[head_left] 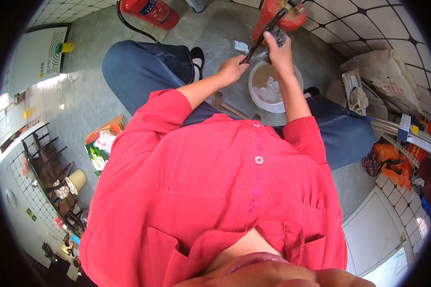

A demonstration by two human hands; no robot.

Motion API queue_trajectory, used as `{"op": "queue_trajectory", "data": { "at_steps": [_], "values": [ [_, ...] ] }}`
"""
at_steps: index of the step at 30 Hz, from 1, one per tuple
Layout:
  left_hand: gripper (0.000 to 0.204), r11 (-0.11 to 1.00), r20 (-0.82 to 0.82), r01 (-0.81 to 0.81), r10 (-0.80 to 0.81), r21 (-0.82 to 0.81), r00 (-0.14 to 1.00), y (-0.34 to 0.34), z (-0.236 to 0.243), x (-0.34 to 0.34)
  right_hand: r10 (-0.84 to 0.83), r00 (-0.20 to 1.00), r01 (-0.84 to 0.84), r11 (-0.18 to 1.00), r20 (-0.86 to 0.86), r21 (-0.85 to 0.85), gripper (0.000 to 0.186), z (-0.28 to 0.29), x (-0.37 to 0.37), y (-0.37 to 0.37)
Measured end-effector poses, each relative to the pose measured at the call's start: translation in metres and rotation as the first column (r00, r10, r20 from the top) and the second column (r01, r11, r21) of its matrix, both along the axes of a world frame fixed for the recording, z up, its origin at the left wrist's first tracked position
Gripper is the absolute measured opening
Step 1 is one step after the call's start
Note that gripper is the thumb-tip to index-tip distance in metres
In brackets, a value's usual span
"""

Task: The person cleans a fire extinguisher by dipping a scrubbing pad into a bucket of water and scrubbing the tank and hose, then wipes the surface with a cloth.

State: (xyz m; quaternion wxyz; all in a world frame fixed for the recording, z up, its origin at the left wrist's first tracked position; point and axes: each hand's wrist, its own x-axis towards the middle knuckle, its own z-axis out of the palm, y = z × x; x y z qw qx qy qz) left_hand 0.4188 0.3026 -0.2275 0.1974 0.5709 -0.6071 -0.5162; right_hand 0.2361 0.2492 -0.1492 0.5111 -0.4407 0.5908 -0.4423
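My left hand (232,69) is closed on the lower end of a black hose (259,44), which runs up to a red extinguisher (293,18). Higher along it, my right hand (279,49) grips a dark, wet-looking cloth (277,36) against the hose. Beneath both hands, a white bucket (252,89) holds murky water with pale, foamy-looking patches. A small white-and-blue packet (241,46) lies on the floor left of the bucket.
Another red extinguisher (163,14) stands upper left. A wooden stool (218,100) is between my legs. At right are a white sack (388,76), orange bags (392,162) and tiled wall (359,24). Cardboard boxes (105,126) lie at left, beside dark stacked chairs (48,167).
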Motion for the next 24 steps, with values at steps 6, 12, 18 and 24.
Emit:
{"op": "queue_trajectory", "data": {
  "at_steps": [6, 12, 18, 24],
  "values": [
    [0.030, 0.989, 0.054, -0.030, 0.038, -0.144, 0.998, 0.020, 0.027, 0.005, -0.017, 1.000, 0.017, 1.000, -0.024, -0.023, 0.076, -0.029, 0.061, 0.084],
    [0.022, 0.988, 0.151, 0.086, -0.067, -0.126, 0.986, 0.019, 0.033, 0.005, -0.118, 0.992, 0.105, 0.967, -0.044, -0.231, 0.029, 0.002, 0.018, -0.006],
    [0.022, 0.987, 0.070, 0.051, -0.041, -0.152, 0.997, 0.023, 0.042, -0.005, -0.296, 0.951, 0.277, 0.944, -0.091, -0.177, 0.036, 0.015, 0.016, -0.023],
    [0.020, 0.971, 0.212, 0.046, 0.005, -0.236, 0.977, 0.016, 0.034, 0.000, -0.036, 0.933, 0.028, 0.999, -0.358, -0.027, 0.054, -0.052, 0.051, 0.072]
  ]
}}
